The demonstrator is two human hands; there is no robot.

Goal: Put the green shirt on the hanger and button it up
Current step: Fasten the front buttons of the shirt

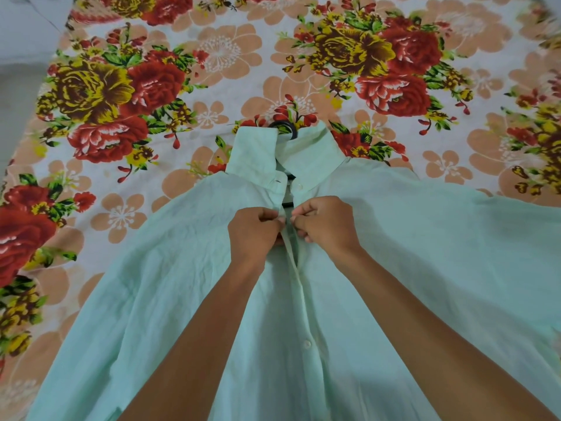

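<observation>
So the pale green shirt (182,284) is lying front-up on a bed covered in a floral sheet (212,56) with big red and yellow roses, collar pointing away from the camera and the body spreading out toward the bottom of the view. The black hanger (285,127) is inside it: the hook pokes out above the collar and a bit of dark bar shows in the gap just under the neck. Both hands are working right at the middle of the chest, a little below the collar. The left hand (253,230) has its fingers curled and is pinching the left edge of the front opening, and the right hand (326,224) is doing the same on the right edge, so the two sets of fingertips nearly meet over the placket. Can't really tell if there's a button between them since the fingers cover that spot. The collar button (299,187) up top looks undone, with the two sides apart there. Further down, a lower button (306,343) is visible on the placket between the forearms, and the front gapes slightly just under the hands.
</observation>
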